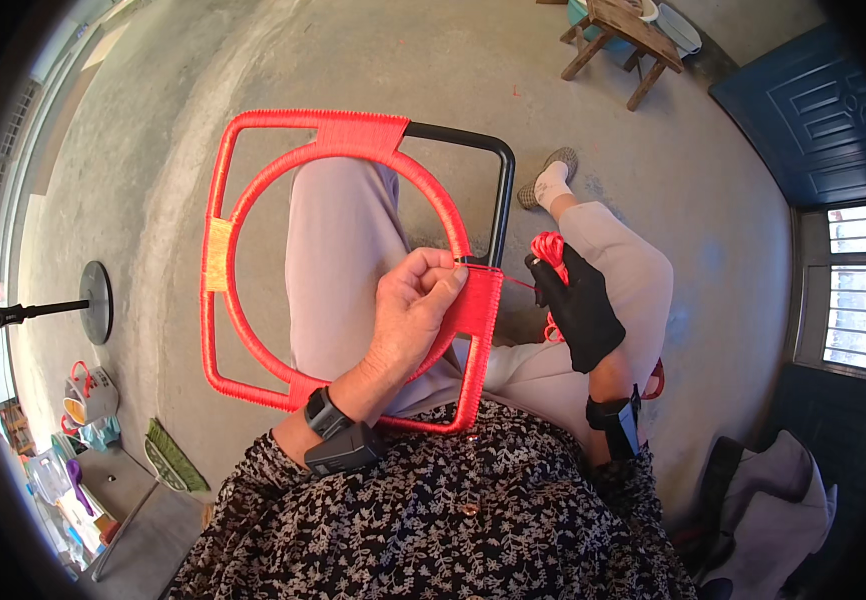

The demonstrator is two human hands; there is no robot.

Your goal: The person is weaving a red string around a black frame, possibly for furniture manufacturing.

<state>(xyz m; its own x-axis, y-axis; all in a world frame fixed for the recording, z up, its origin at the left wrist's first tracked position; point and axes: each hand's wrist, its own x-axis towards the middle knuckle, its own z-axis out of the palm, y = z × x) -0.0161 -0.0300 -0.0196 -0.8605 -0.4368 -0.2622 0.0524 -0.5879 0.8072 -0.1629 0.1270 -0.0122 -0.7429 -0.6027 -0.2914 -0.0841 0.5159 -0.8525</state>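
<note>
A square frame with a ring inside it rests over my lap, mostly wound in red cord. Yellow cord covers a short band on its left side, while black tube shows bare at the upper right corner. My left hand is bare and pinches the edge of the red winding on the right side. In a black glove, my right hand grips a bundle of red cord, just right of the frame. From it a thin strand runs across to the winding near my left fingertips. Loops of cord hang below the glove.
A wooden stool stands at the far right beside basins. At the left are a black pole with a round base, a green brush and assorted household items. A dark blue door is at right; a cloth-covered seat stands lower right.
</note>
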